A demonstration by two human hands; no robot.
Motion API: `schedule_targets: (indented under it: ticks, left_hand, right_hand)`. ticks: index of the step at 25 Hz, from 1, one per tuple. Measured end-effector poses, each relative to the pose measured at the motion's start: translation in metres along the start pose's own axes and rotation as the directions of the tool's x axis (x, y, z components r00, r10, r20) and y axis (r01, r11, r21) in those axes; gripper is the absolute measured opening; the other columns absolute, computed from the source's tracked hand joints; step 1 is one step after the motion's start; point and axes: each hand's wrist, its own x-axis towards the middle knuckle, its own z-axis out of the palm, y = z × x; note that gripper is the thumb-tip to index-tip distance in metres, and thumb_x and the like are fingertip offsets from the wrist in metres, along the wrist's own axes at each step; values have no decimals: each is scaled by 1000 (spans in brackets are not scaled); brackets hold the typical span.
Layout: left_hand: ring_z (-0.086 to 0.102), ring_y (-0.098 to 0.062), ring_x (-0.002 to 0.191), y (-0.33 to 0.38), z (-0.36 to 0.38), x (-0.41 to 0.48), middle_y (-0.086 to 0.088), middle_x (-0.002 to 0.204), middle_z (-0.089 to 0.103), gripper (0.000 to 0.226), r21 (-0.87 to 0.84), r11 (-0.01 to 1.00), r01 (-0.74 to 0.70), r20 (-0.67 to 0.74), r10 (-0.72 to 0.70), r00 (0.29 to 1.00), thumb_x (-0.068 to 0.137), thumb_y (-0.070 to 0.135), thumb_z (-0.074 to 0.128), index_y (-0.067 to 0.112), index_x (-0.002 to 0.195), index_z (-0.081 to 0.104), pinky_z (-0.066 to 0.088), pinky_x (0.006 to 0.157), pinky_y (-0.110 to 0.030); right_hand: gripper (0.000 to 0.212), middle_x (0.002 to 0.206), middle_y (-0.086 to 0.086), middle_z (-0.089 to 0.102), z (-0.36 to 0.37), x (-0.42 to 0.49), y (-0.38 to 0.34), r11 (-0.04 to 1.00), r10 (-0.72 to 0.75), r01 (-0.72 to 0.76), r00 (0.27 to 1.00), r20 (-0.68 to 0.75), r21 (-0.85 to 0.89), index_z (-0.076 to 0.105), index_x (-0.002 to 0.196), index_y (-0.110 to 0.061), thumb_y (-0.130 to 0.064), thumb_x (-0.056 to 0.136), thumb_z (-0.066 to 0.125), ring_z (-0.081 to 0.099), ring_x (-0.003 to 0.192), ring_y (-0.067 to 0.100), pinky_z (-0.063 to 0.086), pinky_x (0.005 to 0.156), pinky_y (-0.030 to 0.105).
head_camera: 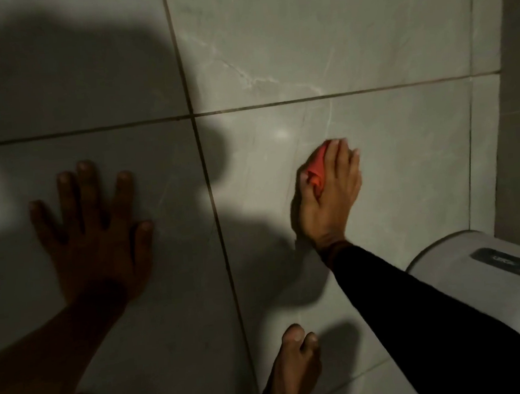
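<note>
My right hand (331, 197) presses a small red-orange cloth or sponge (316, 170) against the grey marbled tile (373, 143), fingers curved over it and thumb beside it. Only part of the red thing shows from under the fingers. My left hand (95, 230) lies flat on the shaded tile to the left, fingers spread and straight, holding nothing. A black sleeve covers my right forearm.
Dark grout lines (212, 201) cross the tiles. A grey toilet cistern or lid (465, 260) with a dark label sits at the lower right. My bare foot (296, 369) rests on the tile at the bottom middle. Heavy shadow covers the left side.
</note>
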Motion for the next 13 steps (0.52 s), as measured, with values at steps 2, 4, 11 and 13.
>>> schedule_targets:
  ticks: [2, 4, 11, 13]
  left_hand:
    - [-10, -30, 172, -1, 0, -1, -6, 186, -7, 79, 3, 1000, -3, -12, 3, 1000, 103, 57, 32, 39, 175, 3, -16, 131, -58]
    - [-14, -27, 171, -1, 0, -1, -7, 186, -6, 80, 9, 1000, 16, -4, -16, 1000, 103, 56, 33, 38, 175, 6, -17, 131, -58]
    - [-11, -29, 171, 1, -3, 0, -11, 186, -1, 80, -1, 1000, 4, -14, -4, 1000, 102, 53, 37, 34, 176, 13, -13, 131, -61]
    - [-3, -36, 172, 2, -3, 0, -12, 186, 1, 79, 3, 1000, 17, -17, -17, 1000, 101, 53, 38, 33, 175, 17, -10, 131, -62]
  right_hand:
    - [79, 181, -2, 1, 7, -10, -7, 990, -133, 136, 989, 56, -42, 13, 170, -21, -43, 102, 45, -1, 168, 30, 2, 135, 56]
    - [79, 180, -4, -5, 3, -50, 10, 976, -192, 207, 966, 173, -67, 7, 171, -23, -51, 103, 37, -9, 168, 25, 0, 135, 54]
    - [78, 178, 12, 23, -21, 80, -17, 995, 96, -91, 988, -123, 41, 26, 168, -11, -43, 100, 48, 13, 166, 39, 16, 131, 62]
    - [77, 177, 11, 26, -8, 103, -59, 997, -76, 74, 986, -147, -23, 29, 167, -14, -43, 100, 51, 17, 165, 39, 17, 132, 60]
